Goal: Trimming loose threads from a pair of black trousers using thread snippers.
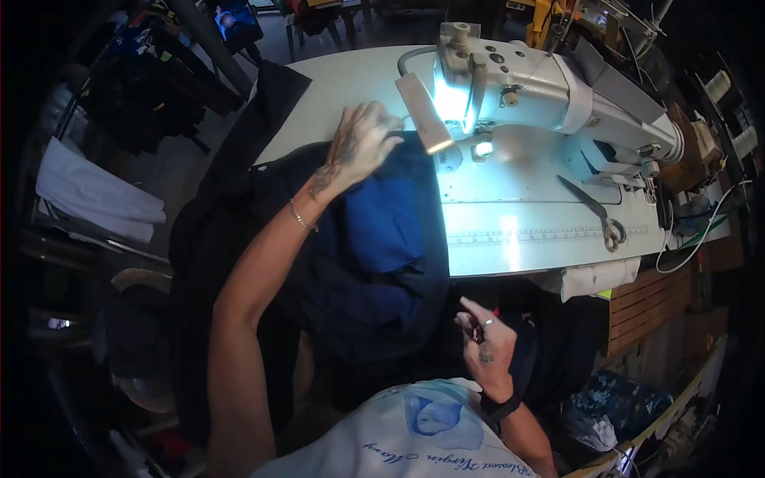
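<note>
A dark navy garment [388, 227] lies over the left part of the white sewing table [478, 257] and hangs down over its front edge. At the garment's far edge, beside the lit needle area of an industrial sewing machine [526, 83], is my left hand [366, 140], its fingers bent and partly blurred; whether they grip the cloth is unclear. My right hand [487, 343] is below the table's front edge, near my body, with the index finger extended. A small red object [495, 312] shows at its fingers, mostly hidden.
Fabric scissors [591, 206] lie on the table at the right, by a printed ruler scale [544, 233]. A folded white cloth [600, 278] hangs at the front edge. Another white cloth [98, 191] rests on a rack at the left. A white cable [696, 242] loops at the right.
</note>
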The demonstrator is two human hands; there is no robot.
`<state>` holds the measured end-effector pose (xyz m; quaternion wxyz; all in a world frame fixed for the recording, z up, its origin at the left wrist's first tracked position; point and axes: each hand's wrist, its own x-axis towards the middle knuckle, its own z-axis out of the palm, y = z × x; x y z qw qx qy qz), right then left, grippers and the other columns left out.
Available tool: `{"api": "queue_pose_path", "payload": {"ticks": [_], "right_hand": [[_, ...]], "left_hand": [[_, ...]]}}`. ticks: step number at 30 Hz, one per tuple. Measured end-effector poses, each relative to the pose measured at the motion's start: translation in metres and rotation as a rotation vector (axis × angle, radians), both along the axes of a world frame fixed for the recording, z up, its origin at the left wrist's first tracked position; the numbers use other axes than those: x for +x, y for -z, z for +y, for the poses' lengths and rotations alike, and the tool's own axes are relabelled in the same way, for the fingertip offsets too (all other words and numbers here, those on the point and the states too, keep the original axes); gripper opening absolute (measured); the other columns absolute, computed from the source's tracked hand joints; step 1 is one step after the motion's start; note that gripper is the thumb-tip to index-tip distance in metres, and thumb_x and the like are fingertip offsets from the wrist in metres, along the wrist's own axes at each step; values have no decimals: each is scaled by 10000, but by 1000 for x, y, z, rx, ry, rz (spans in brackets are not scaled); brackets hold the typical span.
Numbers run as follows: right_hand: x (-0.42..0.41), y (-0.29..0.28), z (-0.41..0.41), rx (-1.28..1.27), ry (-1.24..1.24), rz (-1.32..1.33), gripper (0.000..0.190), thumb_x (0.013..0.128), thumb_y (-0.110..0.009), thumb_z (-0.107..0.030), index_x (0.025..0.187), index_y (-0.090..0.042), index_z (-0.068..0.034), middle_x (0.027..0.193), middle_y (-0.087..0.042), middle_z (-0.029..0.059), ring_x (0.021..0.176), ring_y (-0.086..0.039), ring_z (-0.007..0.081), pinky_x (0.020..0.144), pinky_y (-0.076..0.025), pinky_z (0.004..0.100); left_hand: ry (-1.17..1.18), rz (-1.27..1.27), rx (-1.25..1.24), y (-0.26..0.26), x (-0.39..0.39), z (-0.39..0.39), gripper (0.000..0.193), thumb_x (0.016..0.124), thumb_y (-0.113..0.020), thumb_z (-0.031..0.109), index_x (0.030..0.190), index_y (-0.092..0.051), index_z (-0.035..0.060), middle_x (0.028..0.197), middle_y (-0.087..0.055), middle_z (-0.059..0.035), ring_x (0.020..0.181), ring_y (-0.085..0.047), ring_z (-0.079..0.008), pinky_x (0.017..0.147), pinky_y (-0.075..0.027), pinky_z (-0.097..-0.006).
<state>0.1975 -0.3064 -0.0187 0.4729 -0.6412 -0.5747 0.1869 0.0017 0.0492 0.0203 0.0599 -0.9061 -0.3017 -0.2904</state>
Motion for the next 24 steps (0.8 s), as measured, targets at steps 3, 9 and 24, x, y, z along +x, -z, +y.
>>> {"api": "queue_pose_path", "payload": {"ticks": [3,9,24], "right_hand": [[3,-33,51,108,-98,-314,522,863,-756,73,1347,-747,-122,724,-564,119,594,-601,269,561,-462,375],[1,-26,97,-6,-239,-614,404,935,-778,-146,1335,-742,-102,746,-556,87,583,-556,283,572,-450,420],[-9,-26,81,-5,-319,-546,396,920,-788,-114,1306,-735,-48,718,-558,83,579,-572,268,561,-438,408]], "left_hand": [[76,70,83,-12,-7,-15,179,954,-707,174,1109,-768,107,1072,-695,-87,1020,-638,-261,953,-478,-436],[106,116,-330,1,-23,-72,290,950,-675,84,1219,-781,92,1319,-686,-88,1190,-632,-275,1082,-465,-427],[-136,19,-21,-21,-2,-50,322,939,-712,164,1212,-679,-4,1163,-648,-184,1078,-612,-376,977,-441,-493]]}}
